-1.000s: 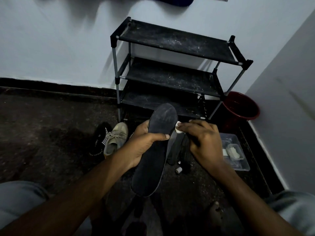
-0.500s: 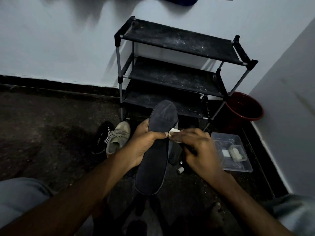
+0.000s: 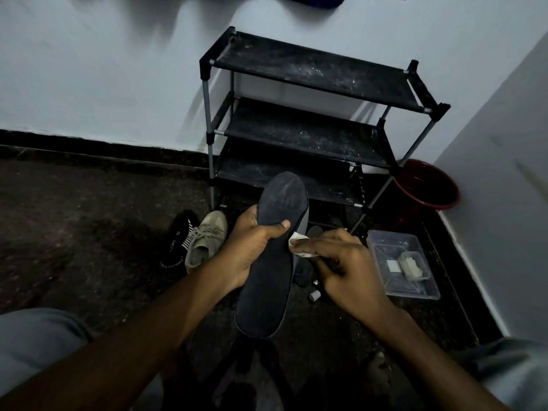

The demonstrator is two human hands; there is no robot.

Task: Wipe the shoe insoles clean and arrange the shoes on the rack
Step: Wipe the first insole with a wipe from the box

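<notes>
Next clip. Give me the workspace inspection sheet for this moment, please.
Surface: dark speckled floor, dim light.
Job's things: dark insole, white wipe at its edge; black shoe and khaki sneaker on the floor beside the dusty three-shelf rack.
Clutter: clear tray, red bucket, small cylinder on the floor.
Grippers: left hand grips insole; right hand pinches wipe.
Cables: nothing seen.
Surroundings: white walls meeting in a corner.

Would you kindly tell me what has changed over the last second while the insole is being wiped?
The right hand, pinching the white wipe, slid it down the right edge of the insole, from near the toe towards the middle. The left hand still grips the insole; the beige sneaker, shoe rack and clear plastic box stayed put.
</notes>
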